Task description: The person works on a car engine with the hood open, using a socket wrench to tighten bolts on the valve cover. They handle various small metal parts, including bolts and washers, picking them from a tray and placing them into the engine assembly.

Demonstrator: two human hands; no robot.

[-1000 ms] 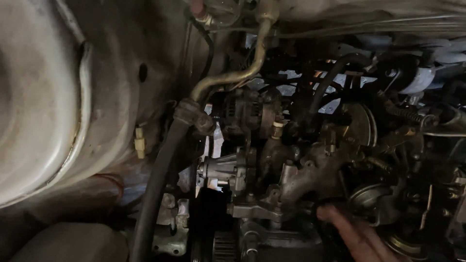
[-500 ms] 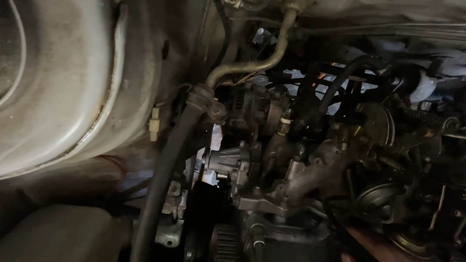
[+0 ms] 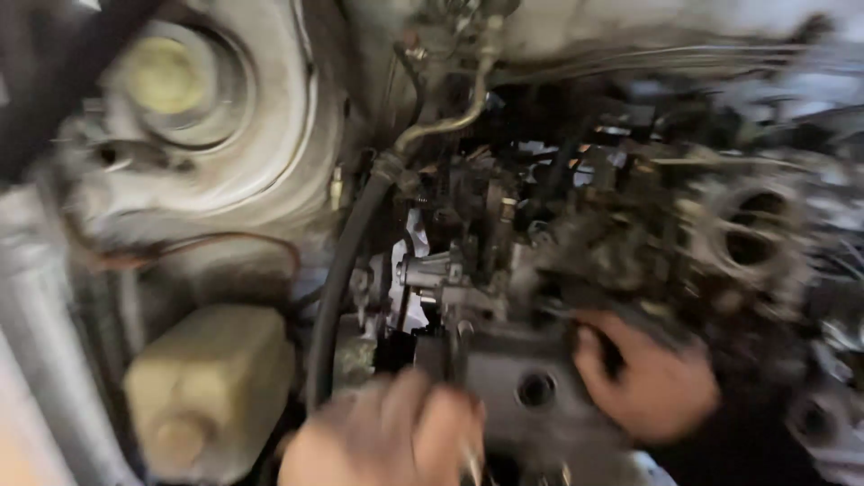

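From the head camera I look down into a grimy engine bay, the whole picture smeared by motion. My left hand (image 3: 387,436) sits at about six o'clock in the frame, knuckles up and fingers curled. A thin bright metal piece (image 3: 470,466) pokes out at its right edge, but I cannot tell whether the hand is gripping it or what it is. My right hand (image 3: 643,378) lies at about five o'clock, well apart from the left, its fingers bent and pressed against the dark engine parts just above it. Whether it is clamped on something there I cannot tell through the blur.

Between the two hands lies a grey cast metal cover (image 3: 531,382) with a round hole in it; the right hand touches its right side, and the left hand is just beside its lower left corner. At twelve o'clock from that cover stands a cluster of oily fittings (image 3: 468,225). A black rubber hose (image 3: 337,288) runs from the cluster's left side down toward seven o'clock, passing just left of my left hand. A bent metal pipe (image 3: 450,121) climbs from the hose's upper end toward twelve o'clock.

At eight o'clock sits a yellowish plastic reservoir (image 3: 207,387). At ten o'clock is a pale rounded wheel-arch panel (image 3: 225,135) with a round yellowish cap. At three o'clock is a toothed round part (image 3: 751,234), blurred.
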